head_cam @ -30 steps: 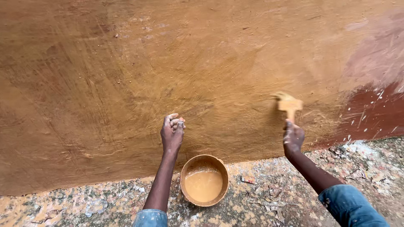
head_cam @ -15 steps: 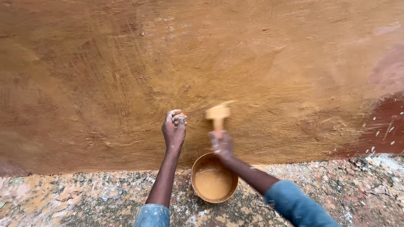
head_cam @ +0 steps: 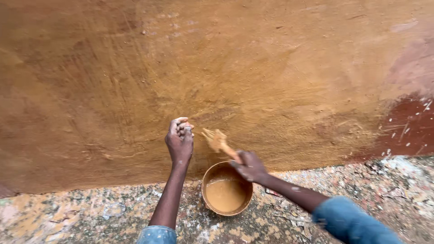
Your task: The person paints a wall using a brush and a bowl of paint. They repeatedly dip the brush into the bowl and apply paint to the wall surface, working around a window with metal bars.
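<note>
My right hand point(head_cam: 250, 166) grips a small mud-coated brush point(head_cam: 217, 140) by its handle, the bristles pointing up-left just above the bowl. A round bowl point(head_cam: 205, 176) of ochre slurry sits on the ground against the foot of the wall. My left hand point(head_cam: 180, 139) is closed in a loose fist with its knuckles resting on the ochre-coated wall point(head_cam: 217, 68), just left of the brush. I cannot make out anything inside that fist.
The wall's lower right corner shows a dark red, uncoated patch point(head_cam: 409, 124) with white flecks. The ground point(head_cam: 90, 212) along the wall is rough and speckled with paint drips and debris. Blue sleeves cover both my forearms.
My right hand swept the brush leftward along the wall, from near the red patch to just above the bowl. The left hand stayed on the wall.
</note>
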